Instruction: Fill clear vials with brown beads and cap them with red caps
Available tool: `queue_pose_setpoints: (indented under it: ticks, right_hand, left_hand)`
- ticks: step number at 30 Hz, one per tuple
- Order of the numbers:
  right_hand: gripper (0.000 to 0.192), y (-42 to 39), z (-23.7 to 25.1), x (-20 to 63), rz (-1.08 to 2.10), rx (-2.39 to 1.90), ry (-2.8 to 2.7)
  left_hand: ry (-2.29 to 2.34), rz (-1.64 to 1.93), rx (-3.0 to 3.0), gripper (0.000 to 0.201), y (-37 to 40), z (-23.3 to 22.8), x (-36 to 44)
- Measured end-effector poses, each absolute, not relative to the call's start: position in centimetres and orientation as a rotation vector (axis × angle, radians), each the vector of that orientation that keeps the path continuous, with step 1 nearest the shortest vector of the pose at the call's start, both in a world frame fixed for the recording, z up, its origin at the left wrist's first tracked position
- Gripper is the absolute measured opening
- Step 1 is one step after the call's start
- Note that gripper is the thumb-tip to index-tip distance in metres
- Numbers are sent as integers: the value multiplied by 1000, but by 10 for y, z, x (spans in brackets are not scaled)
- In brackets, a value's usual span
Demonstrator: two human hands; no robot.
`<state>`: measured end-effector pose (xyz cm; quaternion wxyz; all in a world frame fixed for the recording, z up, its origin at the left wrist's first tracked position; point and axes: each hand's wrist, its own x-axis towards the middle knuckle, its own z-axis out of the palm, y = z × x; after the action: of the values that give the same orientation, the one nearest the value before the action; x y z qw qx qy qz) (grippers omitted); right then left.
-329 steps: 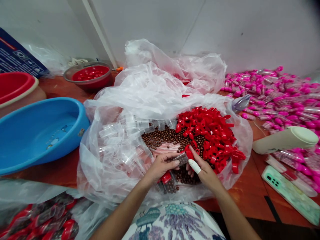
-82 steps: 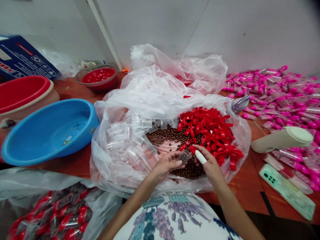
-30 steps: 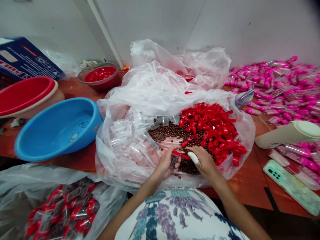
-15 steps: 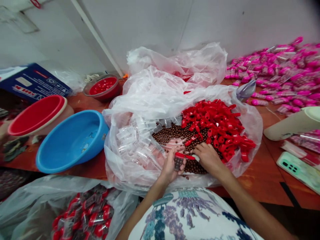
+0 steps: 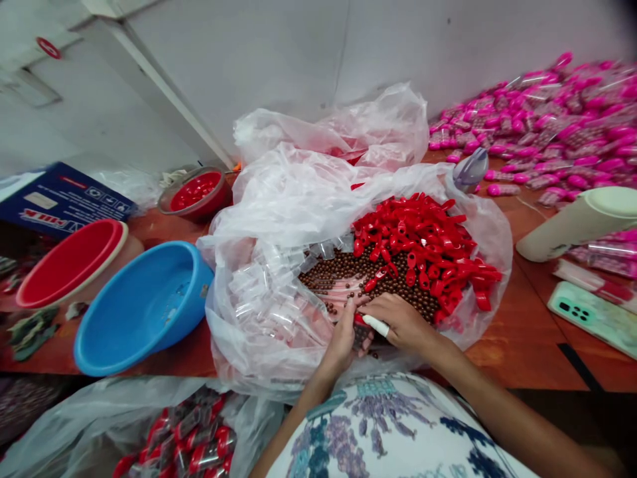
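So both hands are down at the near edge of the big crumpled clear plastic sheet (image 5: pixel 298 199) that's spread over the reddish-brown wooden worktop (image 5: pixel 517 345). The left hand (image 5: pixel 343 338) has its fingers curled round a small clear plastic tube with a red cap (image 5: pixel 359 326), and the right hand (image 5: pixel 398 320), one finger wrapped in white tape, is pressed up against that same tube from the other side. Can't tell how tightly the right fingers are closed, the tube is mostly hidden between the two hands.

On the sheet, just beyond the hands, there's a layer of little brown round beads (image 5: pixel 363 272). Right of those is a heap of red plastic caps (image 5: pixel 428 245), left of them a pile of empty clear plastic tubes (image 5: pixel 269 292).

Left of the sheet sits a round blue plastic basin (image 5: pixel 144 305), and further left a red plastic basin (image 5: pixel 70 259). Nearer than the sheet, bottom left, a clear bag of filled red-capped tubes (image 5: pixel 194 438). Right of the sheet, a pale green phone (image 5: pixel 592 318) lies flat, and well beyond it a big spread of pink-capped tubes (image 5: pixel 547 119).
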<state>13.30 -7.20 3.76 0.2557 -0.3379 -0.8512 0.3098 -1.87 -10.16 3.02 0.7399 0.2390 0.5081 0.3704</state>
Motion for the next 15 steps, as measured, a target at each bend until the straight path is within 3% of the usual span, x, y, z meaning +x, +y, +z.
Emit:
queue_pose_setpoints:
  ticks: [6, 15]
  right_hand:
    - [38, -76, 41, 137, 639, -826, -2509]
    - [33, -77, 35, 124, 777, -878, -2394]
  left_hand:
    - [1160, 789, 548, 72, -104, 30, -18]
    - [1115, 806, 533, 74, -103, 33, -20]
